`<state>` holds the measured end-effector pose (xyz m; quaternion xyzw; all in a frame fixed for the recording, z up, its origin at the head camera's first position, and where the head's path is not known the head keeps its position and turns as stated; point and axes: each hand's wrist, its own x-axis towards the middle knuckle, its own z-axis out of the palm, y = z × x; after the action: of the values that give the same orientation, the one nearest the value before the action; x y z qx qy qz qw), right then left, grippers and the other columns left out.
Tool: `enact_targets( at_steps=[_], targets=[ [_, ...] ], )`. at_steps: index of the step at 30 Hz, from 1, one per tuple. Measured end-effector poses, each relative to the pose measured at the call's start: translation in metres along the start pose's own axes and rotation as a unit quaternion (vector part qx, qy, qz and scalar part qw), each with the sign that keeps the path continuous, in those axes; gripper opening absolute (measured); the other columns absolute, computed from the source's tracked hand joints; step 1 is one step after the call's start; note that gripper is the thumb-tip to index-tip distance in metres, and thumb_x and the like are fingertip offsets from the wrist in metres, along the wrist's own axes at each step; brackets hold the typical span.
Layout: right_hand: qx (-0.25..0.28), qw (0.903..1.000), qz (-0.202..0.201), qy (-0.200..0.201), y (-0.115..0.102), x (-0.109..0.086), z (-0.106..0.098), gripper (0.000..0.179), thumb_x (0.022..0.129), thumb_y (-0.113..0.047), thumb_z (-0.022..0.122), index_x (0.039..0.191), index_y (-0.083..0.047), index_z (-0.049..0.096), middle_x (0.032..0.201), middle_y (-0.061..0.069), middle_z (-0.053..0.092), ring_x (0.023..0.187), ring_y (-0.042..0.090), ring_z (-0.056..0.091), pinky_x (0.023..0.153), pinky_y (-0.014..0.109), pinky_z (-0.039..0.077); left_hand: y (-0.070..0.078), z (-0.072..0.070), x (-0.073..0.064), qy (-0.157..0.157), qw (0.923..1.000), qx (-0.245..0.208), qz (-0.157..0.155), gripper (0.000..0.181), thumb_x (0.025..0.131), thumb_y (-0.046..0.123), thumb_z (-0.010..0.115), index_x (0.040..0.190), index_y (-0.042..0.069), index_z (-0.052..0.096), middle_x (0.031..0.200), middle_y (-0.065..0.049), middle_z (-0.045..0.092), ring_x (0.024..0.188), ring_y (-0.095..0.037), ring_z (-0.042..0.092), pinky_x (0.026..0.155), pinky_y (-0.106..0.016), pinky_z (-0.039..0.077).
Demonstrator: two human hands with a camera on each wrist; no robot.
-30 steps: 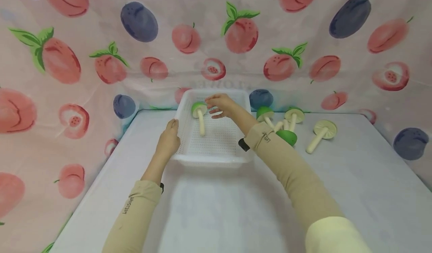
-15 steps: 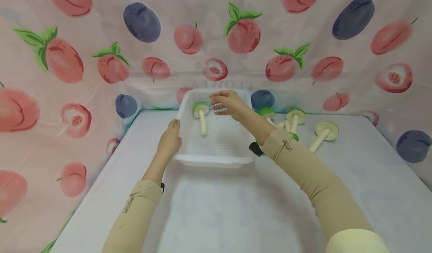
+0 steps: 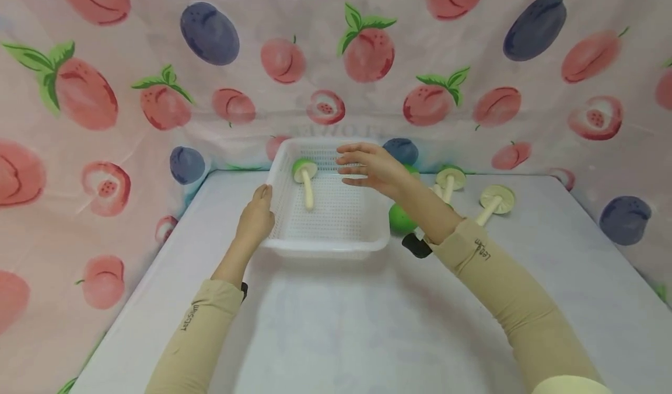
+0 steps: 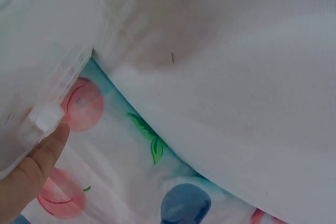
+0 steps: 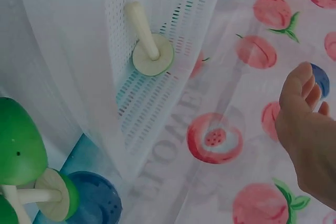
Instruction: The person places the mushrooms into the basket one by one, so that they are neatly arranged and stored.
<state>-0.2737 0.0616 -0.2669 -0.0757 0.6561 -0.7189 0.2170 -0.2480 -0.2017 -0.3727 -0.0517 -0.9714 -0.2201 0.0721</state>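
A white plastic basket with perforated sides stands at the back of the table. My left hand grips its left rim; in the left wrist view the fingers lie against the basket's edge. Inside the basket, toward the left, lies one toy mushroom with a green cap and a pale stem. My right hand is over the basket's right side, fingers spread and holding nothing. In the right wrist view that hand appears apart from the mushroom.
Several more mushrooms lie right of the basket, among them a green cap beside its wall, partly hidden by my right forearm. Another mushroom lies farther right. A fruit-printed cloth hangs behind and beside the white table.
My right hand has moved right, away from the mushroom in the basket, and its forearm now covers more of the mushrooms outside. The left hand stays on the rim.
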Motion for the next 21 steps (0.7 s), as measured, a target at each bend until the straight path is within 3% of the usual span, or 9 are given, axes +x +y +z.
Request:
enact_targets(
  at_steps=[5,13,21],
  targets=[
    [0.011,0.9996,0.019,-0.018,0.000,-0.023,-0.013,0.028,0.098,-0.017,0.049,0.125,-0.010,0.052,0.105,0.002,0.060,0.101,0.021,0.059,0.084,0.030,0.054,-0.002,0.001,0.001,0.005,1.0000,-0.001,0.006,0.057,0.086,-0.010,0.043,0.141,-0.012,0.029,0.147,-0.031,0.029,0.051,-0.016,0.041,0.053,-0.027,0.044],
    [0.006,0.9998,0.001,-0.021,0.015,-0.058,-0.041,0.016,0.097,-0.015,0.050,0.111,-0.015,0.057,0.095,-0.002,0.065,0.090,0.015,0.065,0.082,0.030,0.056,-0.004,0.003,-0.004,-0.007,1.0000,-0.006,0.003,0.057,0.085,-0.011,0.042,0.141,-0.013,0.028,0.147,-0.032,0.027,0.048,-0.013,0.036,0.048,-0.022,0.037],
    [0.016,0.9987,-0.026,-0.041,0.023,-0.079,-0.076,0.018,0.098,-0.014,0.048,0.102,-0.019,0.065,0.093,-0.004,0.068,0.091,0.014,0.065,0.084,0.032,0.056,-0.004,0.001,0.001,0.011,0.9997,0.001,0.021,0.056,0.086,-0.010,0.043,0.140,-0.014,0.029,0.146,-0.033,0.029,0.047,-0.012,0.035,0.047,-0.022,0.036]
  ],
)
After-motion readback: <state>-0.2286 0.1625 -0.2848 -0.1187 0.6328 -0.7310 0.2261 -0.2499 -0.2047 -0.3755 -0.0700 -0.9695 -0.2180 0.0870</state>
